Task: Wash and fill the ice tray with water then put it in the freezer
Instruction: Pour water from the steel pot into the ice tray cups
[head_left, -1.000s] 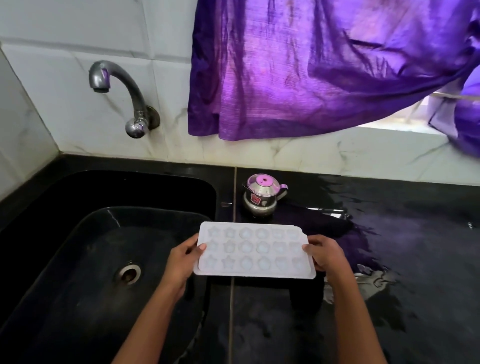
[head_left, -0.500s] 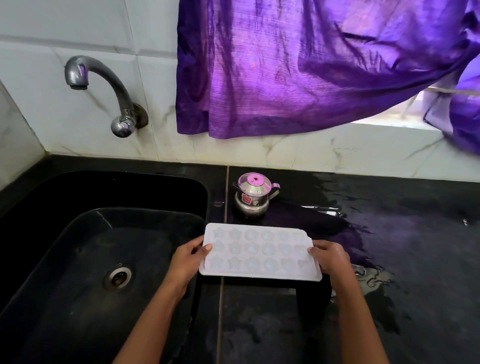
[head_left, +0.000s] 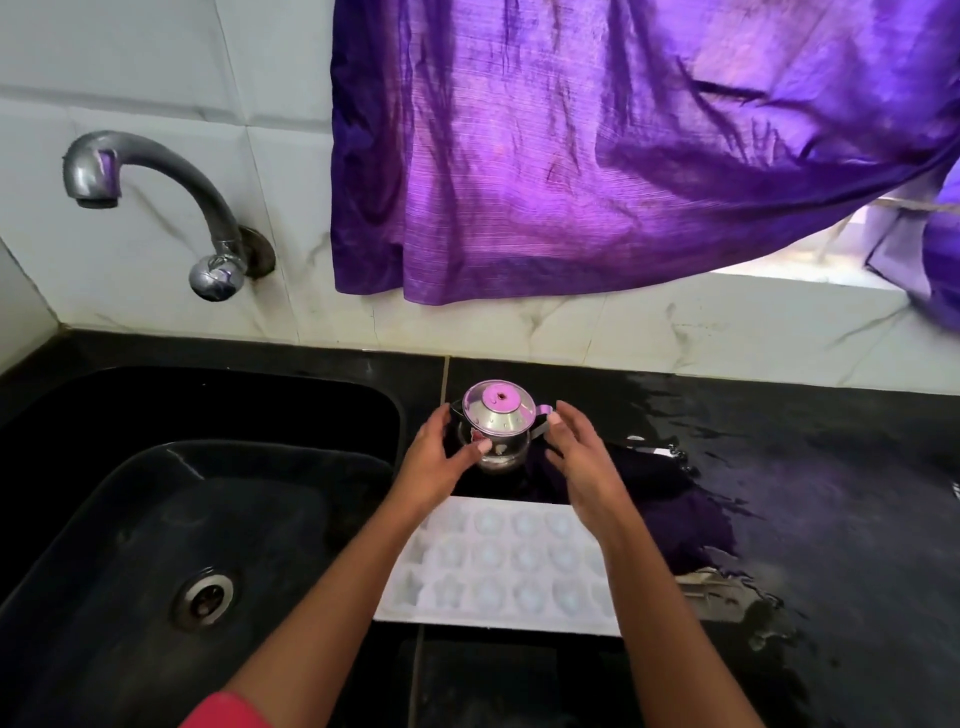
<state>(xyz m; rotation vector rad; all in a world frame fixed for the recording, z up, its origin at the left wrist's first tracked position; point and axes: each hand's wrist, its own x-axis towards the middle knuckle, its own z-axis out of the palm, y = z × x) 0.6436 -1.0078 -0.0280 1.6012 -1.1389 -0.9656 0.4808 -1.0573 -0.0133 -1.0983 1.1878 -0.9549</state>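
Below, the white ice tray (head_left: 498, 564), moulded with round and star cells, lies flat under both wrists; left hand (head_left: 436, 462) and right hand (head_left: 582, 457) spread wide.

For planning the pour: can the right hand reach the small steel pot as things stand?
Probably yes. The right hand is open beside the small steel pot, on its handle side, nothing between them; the ice tray lies under the forearms.

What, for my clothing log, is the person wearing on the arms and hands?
The left hand and right hand show no gloves, rings or watch. The only clothing in view is a pinkish-red sleeve, high on the left arm at the frame's bottom edge.
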